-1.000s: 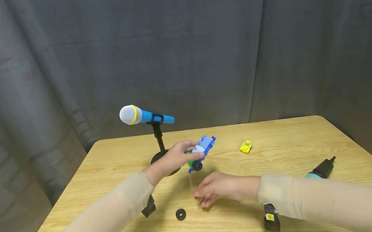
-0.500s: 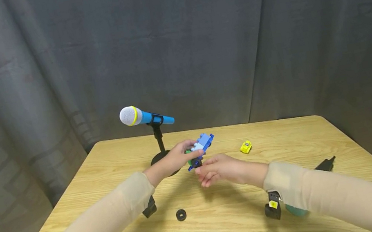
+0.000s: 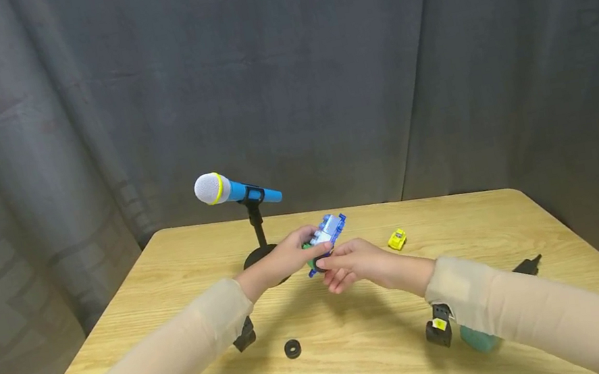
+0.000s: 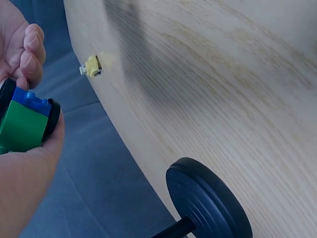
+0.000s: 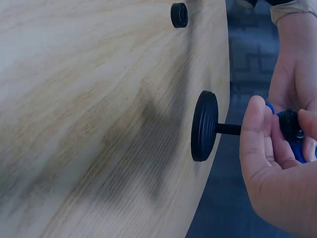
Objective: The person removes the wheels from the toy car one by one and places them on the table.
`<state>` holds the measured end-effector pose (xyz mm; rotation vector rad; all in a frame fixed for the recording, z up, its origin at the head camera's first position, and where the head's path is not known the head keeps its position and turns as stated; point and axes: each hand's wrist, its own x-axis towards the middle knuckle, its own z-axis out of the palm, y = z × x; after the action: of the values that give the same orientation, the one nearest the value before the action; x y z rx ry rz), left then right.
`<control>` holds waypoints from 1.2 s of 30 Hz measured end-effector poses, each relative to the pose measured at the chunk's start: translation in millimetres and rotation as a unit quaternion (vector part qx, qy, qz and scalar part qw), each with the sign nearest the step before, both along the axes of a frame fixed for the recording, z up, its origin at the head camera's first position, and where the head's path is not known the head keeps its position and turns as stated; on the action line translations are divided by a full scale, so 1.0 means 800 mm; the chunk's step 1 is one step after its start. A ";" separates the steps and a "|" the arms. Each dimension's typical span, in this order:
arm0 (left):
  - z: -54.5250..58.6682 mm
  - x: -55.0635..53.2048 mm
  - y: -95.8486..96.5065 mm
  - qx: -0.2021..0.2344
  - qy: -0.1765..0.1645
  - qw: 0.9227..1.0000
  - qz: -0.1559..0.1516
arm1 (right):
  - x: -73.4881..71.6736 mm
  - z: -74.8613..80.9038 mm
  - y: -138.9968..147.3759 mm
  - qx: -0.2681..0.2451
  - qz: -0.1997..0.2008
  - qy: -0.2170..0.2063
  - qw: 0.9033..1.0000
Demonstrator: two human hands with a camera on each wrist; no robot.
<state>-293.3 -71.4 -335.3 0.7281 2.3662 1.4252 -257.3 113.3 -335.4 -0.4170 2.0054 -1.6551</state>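
Note:
My left hand [image 3: 288, 257] grips a small toy block car [image 3: 330, 227] above the table, its bricks light blue and blue. The car's green end [image 4: 24, 128], with black wheels on both sides, shows in the left wrist view. My right hand [image 3: 366, 265] meets the car from the right. Its thumb and fingers pinch a black wheel [image 5: 290, 124] on the near side, partly covering it. On the table in front of both hands lies a loose black tyre [image 3: 288, 351].
A blue microphone [image 3: 236, 190] with a white head rests on a black stand [image 3: 254, 257] at the back left. A small yellow toy car [image 3: 397, 239] sits to the right. Under my right sleeve, a teal tool [image 3: 479, 340] with a black tip [image 3: 528, 265] is partly hidden.
My right hand has moved up and away from the table to the toy car and now pinches its wheel. The left hand keeps holding the car almost in place.

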 end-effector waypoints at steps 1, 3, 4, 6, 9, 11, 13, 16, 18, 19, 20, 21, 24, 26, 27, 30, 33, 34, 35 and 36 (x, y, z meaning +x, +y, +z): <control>0.001 0.000 0.001 -0.001 0.001 1.000 -0.003 | 0.000 0.001 0.000 0.002 0.003 0.000 1.000; 0.002 0.000 0.001 -0.003 0.005 1.000 -0.008 | 0.000 0.002 0.001 0.001 0.016 -0.005 1.000; 0.002 0.000 0.001 -0.005 0.006 1.000 -0.011 | 0.000 0.002 0.001 -0.002 0.025 -0.006 1.000; 0.002 0.000 0.001 -0.006 0.005 1.000 -0.016 | 0.001 0.000 0.000 -0.007 0.037 -0.012 0.999; 0.000 -0.001 0.001 0.000 0.001 1.000 -0.022 | 0.002 -0.004 -0.002 -0.019 0.045 -0.011 0.999; -0.002 -0.001 0.001 0.004 -0.002 1.000 -0.023 | 0.003 -0.006 -0.003 -0.022 0.036 -0.005 0.999; -0.002 -0.001 0.001 0.006 -0.006 1.000 -0.026 | 0.004 -0.008 -0.004 -0.016 0.025 0.008 1.000; -0.002 -0.002 0.001 -0.006 -0.005 0.999 -0.033 | 0.008 -0.009 -0.005 0.003 0.001 0.030 1.000; -0.002 -0.003 0.002 -0.013 -0.004 0.999 -0.040 | 0.010 -0.008 -0.006 0.014 -0.014 0.046 0.999; -0.001 -0.004 0.002 -0.016 -0.004 0.999 -0.042 | 0.012 -0.007 -0.006 0.017 -0.020 0.052 0.998; 0.000 -0.004 0.003 -0.019 -0.002 0.999 -0.044 | 0.013 -0.007 -0.006 0.019 -0.026 0.057 0.998; 0.001 -0.004 0.004 -0.021 -0.002 0.999 -0.046 | 0.014 -0.006 -0.007 0.019 -0.031 0.060 0.998; 0.003 -0.004 0.004 -0.016 -0.008 0.999 -0.048 | 0.015 -0.005 -0.008 0.015 -0.039 0.078 0.996; 0.003 -0.005 0.003 -0.010 -0.013 0.999 -0.049 | 0.016 -0.005 -0.009 0.009 -0.039 0.087 0.995; 0.003 -0.005 0.003 -0.006 -0.016 0.999 -0.050 | 0.016 -0.006 -0.010 0.006 -0.039 0.090 0.995; 0.004 -0.005 0.001 0.000 -0.018 0.998 -0.055 | 0.016 -0.005 -0.013 -0.001 -0.035 0.100 0.994; 0.008 -0.005 0.000 -0.005 -0.004 0.998 -0.061 | 0.016 -0.003 -0.014 -0.006 -0.034 0.111 0.993; 0.010 -0.005 0.000 -0.007 0.002 0.998 -0.063 | 0.016 -0.002 -0.014 -0.007 -0.034 0.116 0.993; 0.012 -0.005 0.000 -0.008 0.008 0.998 -0.064 | 0.015 -0.001 -0.015 -0.007 -0.034 0.121 0.992; 0.014 -0.004 0.000 -0.008 0.014 0.998 -0.064 | 0.015 0.000 -0.015 -0.006 -0.035 0.128 0.991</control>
<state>-296.9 -71.3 -324.3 0.8851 2.3035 1.3499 -245.1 101.5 -335.7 -0.5956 2.2164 -1.7315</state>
